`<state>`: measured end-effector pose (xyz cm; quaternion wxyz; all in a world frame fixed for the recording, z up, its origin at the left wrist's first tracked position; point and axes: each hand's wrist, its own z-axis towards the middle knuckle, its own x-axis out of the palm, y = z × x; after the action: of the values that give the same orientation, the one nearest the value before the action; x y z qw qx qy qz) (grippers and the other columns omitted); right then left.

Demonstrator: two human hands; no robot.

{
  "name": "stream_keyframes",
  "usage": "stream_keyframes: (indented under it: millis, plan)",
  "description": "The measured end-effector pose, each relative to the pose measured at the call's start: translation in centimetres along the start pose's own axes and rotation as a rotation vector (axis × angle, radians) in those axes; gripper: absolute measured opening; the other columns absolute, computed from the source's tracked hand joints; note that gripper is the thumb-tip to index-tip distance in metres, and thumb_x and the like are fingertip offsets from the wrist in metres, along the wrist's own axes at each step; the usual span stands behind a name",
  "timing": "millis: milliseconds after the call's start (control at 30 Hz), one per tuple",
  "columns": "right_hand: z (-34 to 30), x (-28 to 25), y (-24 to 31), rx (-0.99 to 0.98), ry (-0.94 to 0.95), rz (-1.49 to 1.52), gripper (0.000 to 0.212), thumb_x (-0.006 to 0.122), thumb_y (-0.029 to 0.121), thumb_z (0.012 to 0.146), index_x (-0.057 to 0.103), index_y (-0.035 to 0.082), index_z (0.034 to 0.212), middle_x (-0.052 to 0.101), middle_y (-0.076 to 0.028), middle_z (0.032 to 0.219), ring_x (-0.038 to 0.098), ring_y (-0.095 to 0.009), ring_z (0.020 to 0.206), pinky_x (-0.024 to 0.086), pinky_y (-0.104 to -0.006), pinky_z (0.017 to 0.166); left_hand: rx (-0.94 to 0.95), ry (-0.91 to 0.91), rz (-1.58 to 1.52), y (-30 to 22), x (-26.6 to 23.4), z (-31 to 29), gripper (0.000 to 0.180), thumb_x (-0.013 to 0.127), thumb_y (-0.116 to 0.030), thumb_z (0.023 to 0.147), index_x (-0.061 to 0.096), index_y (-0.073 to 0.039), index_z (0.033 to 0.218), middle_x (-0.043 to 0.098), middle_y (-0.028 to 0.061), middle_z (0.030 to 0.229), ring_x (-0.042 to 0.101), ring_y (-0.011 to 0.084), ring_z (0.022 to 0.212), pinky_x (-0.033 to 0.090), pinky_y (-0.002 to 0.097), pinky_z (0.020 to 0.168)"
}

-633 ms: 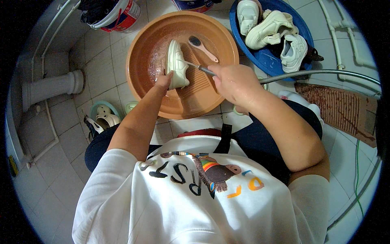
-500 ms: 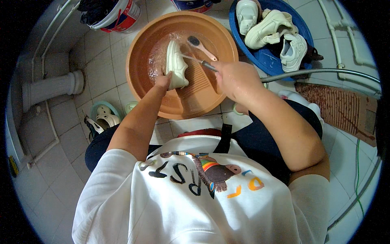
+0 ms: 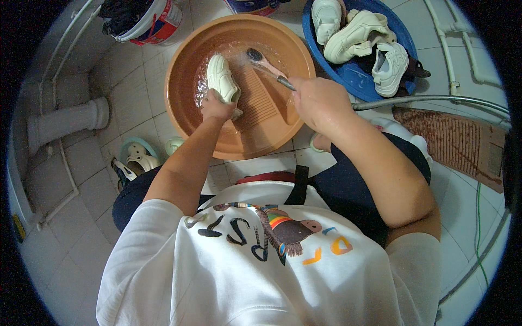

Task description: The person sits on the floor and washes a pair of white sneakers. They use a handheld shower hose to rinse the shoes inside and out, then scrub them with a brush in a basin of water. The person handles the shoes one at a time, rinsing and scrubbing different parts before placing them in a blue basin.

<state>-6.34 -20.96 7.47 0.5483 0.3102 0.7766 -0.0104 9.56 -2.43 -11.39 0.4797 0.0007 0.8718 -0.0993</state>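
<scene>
The left hand [image 3: 217,107], curled around the white shoe [image 3: 219,76] at ten o'clock in the basin [image 3: 261,143], is turning its top upward, apparently exposing more for rinsing; the right hand [image 3: 322,103], closed around the hose [image 3: 435,98], is spraying toward ten.

Orange basin [image 3: 239,31], apparently on tiled floor [image 3: 130,81]

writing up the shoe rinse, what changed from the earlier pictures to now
The left hand has turned the white shoe in the brown basin: its toe swung leftward and more upper shows. The right hand drew the hose tip slightly rightward. Both grips remain; the brush stays in the basin.
</scene>
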Motion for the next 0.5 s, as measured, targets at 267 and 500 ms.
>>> stream_keyframes:
  millis: [267,500]
  plan:
    - [0.5,-0.3,0.4,0.013,0.046,0.004,0.022,0.048,0.018,0.083,0.057,0.009,0.102,0.062,-0.016,0.079,0.059,-0.034,0.075,0.046,-0.0447,0.066,0.056,0.046,-1.009,9.3,0.8,7.1,0.040,0.051,-0.020,0.078,0.053,0.002,0.112,0.058,0.0125,0.101,0.056,0.0249,0.089,0.043,0.0360,0.078]
    - [0.6,0.0,1.0,-0.007,0.056,-0.013,0.022,0.048,0.018,0.083,0.057,0.009,0.102,0.062,-0.016,0.081,0.059,-0.034,0.077,0.046,-0.0450,0.067,0.306,0.256,-0.183,15.8,5.5,8.1,0.033,0.049,-0.023,0.083,0.055,0.002,0.103,0.061,0.0186,0.095,0.058,0.0349,0.088,0.046,0.0390,0.074]
